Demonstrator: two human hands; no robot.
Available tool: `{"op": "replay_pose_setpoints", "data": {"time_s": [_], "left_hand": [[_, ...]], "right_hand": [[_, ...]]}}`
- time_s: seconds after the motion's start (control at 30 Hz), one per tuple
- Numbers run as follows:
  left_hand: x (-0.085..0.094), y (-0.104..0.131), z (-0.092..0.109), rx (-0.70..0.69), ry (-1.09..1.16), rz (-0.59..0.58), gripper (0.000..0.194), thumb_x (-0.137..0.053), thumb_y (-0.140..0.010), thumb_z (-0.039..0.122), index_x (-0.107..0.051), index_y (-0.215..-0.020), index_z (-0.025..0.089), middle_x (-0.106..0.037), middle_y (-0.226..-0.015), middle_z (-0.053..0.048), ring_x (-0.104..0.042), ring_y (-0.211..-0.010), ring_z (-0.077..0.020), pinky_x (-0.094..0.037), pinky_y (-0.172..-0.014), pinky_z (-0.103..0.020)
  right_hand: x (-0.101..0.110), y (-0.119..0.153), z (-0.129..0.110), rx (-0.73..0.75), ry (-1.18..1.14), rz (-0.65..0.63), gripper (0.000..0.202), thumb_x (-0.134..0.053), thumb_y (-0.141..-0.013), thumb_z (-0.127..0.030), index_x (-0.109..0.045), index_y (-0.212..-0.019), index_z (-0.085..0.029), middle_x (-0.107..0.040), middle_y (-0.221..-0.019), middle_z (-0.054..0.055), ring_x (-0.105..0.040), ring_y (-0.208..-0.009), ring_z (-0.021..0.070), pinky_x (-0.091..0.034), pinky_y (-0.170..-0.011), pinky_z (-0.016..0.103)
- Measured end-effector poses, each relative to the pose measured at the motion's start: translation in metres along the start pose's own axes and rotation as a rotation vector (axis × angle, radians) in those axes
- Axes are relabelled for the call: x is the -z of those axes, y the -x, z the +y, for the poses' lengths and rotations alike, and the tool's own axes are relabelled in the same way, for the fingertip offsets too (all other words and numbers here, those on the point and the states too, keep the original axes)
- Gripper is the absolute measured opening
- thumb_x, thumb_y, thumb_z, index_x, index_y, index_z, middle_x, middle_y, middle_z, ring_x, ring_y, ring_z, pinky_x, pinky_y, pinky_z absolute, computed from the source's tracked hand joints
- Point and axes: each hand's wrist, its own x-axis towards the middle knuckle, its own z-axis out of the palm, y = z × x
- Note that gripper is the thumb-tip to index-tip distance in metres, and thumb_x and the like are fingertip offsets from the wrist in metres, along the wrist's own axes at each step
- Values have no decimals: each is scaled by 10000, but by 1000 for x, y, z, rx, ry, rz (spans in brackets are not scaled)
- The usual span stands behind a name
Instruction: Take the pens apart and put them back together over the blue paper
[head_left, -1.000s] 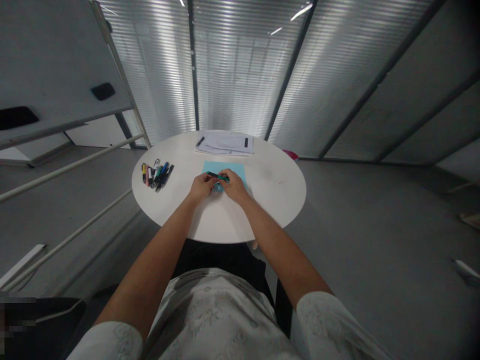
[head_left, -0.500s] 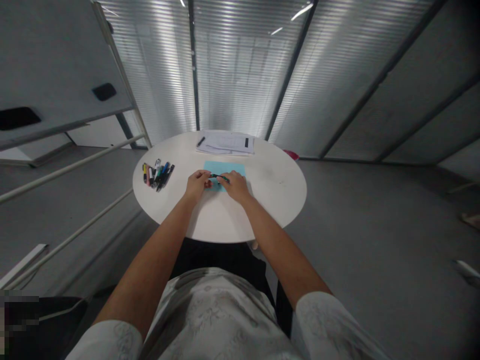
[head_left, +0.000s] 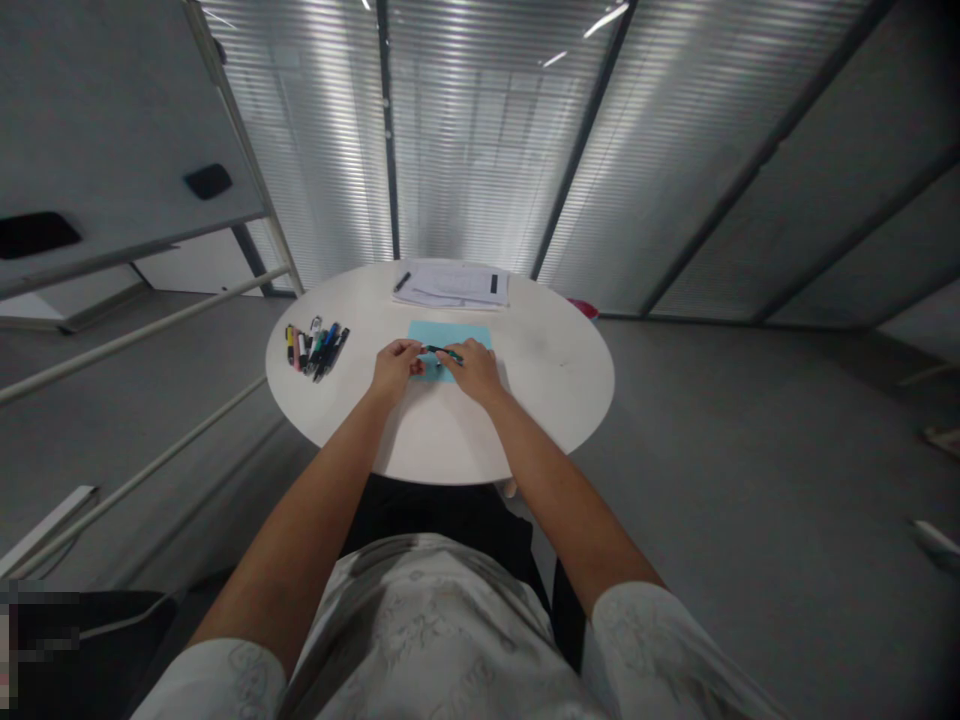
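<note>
A dark pen with some green on it (head_left: 444, 353) lies between my two hands, above a light blue sheet of paper (head_left: 450, 332). My left hand (head_left: 394, 368) pinches its left end with thumb and fingers. Around the right end of the pen my right hand (head_left: 475, 370) is closed. Parts of the pen are covered by my fingers. The sheet lies flat on the white round table (head_left: 540, 400), its lower part hidden behind my hands.
Several pens and markers (head_left: 319, 350) lie in a heap at the table's left. A stack of white papers (head_left: 450, 285) with a dark pen (head_left: 402, 282) on it rests at the far edge. A white metal frame (head_left: 150, 340) stands left of the table.
The pen has shifted slightly to the right with my right hand, and a little more of its left part shows. My left hand has stayed almost in place.
</note>
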Motion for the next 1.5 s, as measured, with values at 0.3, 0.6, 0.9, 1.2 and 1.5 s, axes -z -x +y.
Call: {"op": "replay_pose_setpoints", "data": {"time_s": [0.3,0.6,0.9,1.2,1.5], "left_hand": [[1,-1,0,-18,13,1,160,-703,-683,261,-613,-744,145,-649,-718,-27,-515,-478,-79,-425,-488,-251],[1,-1,-1,0,-12,-12,150,-709,-677,242,-605,-731,150,-655,-737,-34,-517,-493,-75,-418,-497,-244],[1,-1,-5,-47,-65,-39,124,-694,-696,242,-632,-745,147,-630,-691,-31,-510,-479,-79,-405,-480,-242],[2,-1,-5,-87,-95,-73,108,-704,-685,225,-640,-730,151,-595,-640,-12,-498,-483,-85,-392,-478,-242],[0,0,-3,-88,-57,-60,250,-753,-669,229,-634,-878,161,-575,-599,20,-496,-470,-85,-382,-475,-232]], "right_hand": [[0,0,1,-16,17,26,464,-384,-966,-588,-716,-1095,-292,-641,-1014,69,-566,-992,213,-348,-843,320],[1,0,0,-32,26,17,444,-403,-963,-580,-716,-1095,-293,-638,-1018,70,-560,-1004,219,-340,-850,329],[2,1,0,-4,25,21,451,-395,-965,-581,-731,-1070,-299,-646,-1009,74,-550,-1002,223,-320,-852,343],[0,0,0,-19,11,-29,426,-425,-962,-567,-715,-1086,-281,-664,-1021,60,-584,-1004,209,-339,-842,320],[1,0,0,-5,10,-99,445,-379,-980,-560,-687,-1135,-280,-678,-1033,43,-593,-995,187,-360,-822,276]]}}
